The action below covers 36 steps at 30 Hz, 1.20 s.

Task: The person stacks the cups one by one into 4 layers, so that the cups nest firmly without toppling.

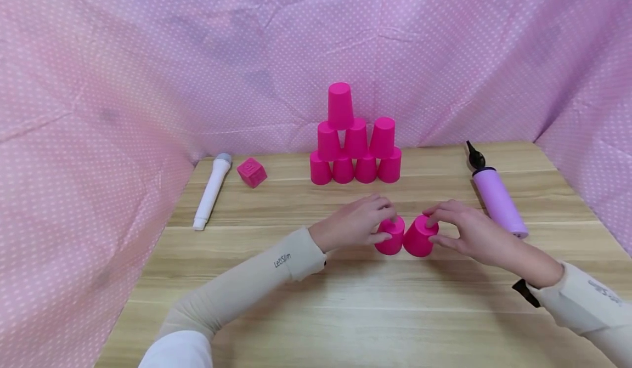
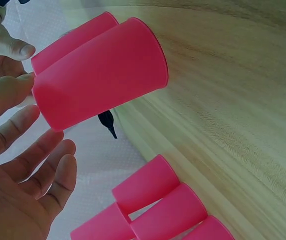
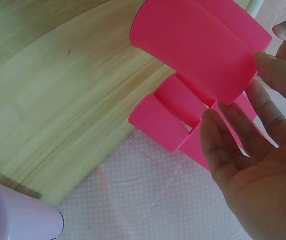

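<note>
Fingers of left hand [image 1: 353, 226] curled on left pink cup [image 1: 391, 235], fingers of right hand [image 1: 469, 233] pinching right pink cup [image 1: 418, 236]; both cups upside down on wooden table [image 1: 345, 313], mouths down, insides hidden, sides just beside or touching, cannot tell which. Behind them, bare strip of tabletop, then cup pyramid [image 1: 354, 140] near back edge by pink dotted cloth [image 1: 123, 72]. White microphone [image 1: 211, 191] and pink cube [image 1: 252, 171] well apart to left, purple air pump [image 1: 496, 195] near right hand; wide bare wood toward front edge.
</note>
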Each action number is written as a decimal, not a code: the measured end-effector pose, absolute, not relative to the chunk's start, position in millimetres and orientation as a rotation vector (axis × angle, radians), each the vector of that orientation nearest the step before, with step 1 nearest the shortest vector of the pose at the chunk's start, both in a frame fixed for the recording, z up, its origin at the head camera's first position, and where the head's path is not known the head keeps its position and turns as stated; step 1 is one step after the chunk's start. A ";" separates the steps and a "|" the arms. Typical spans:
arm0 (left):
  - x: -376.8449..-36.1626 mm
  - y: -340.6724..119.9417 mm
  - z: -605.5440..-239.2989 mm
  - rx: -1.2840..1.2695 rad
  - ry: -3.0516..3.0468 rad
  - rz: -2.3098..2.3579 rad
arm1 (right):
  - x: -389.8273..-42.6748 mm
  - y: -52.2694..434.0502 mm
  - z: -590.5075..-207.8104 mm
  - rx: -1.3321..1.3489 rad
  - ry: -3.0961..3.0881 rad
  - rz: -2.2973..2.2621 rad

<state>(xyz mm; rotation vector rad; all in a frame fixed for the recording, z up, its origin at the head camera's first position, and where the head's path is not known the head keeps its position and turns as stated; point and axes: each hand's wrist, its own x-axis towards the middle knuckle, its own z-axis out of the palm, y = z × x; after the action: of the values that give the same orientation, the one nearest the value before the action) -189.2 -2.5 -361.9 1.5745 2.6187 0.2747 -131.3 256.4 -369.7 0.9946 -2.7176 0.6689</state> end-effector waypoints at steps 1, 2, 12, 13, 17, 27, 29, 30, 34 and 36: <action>-189.4 -2.5 -362.4 1.572 2.619 0.279 | -131.4 256.1 -369.8 0.995 -2.714 0.670; -189.5 -2.4 -362.8 1.571 2.619 0.283 | -131.5 255.9 -370.0 0.995 -2.711 0.670; -188.7 -1.4 -364.2 1.538 2.612 0.300 | -132.4 255.6 -372.5 0.982 -2.707 0.671; -188.6 -1.4 -364.3 1.536 2.612 0.301 | -132.4 255.4 -372.8 0.980 -2.706 0.670; -188.8 -1.2 -365.2 1.537 2.616 0.299 | -132.2 254.3 -373.3 0.971 -2.709 0.667; -187.3 -2.0 -366.6 1.480 2.611 0.356 | -132.3 251.4 -373.2 0.957 -2.720 0.655; -187.5 -3.5 -366.4 1.463 2.604 0.399 | -132.4 250.8 -373.0 0.959 -2.714 0.652; -187.9 -4.4 -366.2 1.460 2.601 0.417 | -132.7 250.7 -372.7 0.959 -2.713 0.651; -191.2 -10.4 -364.3 1.503 2.605 0.486 | -135.4 249.3 -369.7 0.989 -2.662 0.654; -192.8 -13.9 -361.6 1.528 2.612 0.509 | -137.0 248.5 -367.3 1.003 -2.642 0.654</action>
<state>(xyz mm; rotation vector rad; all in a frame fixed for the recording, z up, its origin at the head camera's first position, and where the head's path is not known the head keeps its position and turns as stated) -192.8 -13.9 -361.6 1.5277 2.6124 0.5088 -137.0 248.5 -367.3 1.0026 -2.6424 0.6541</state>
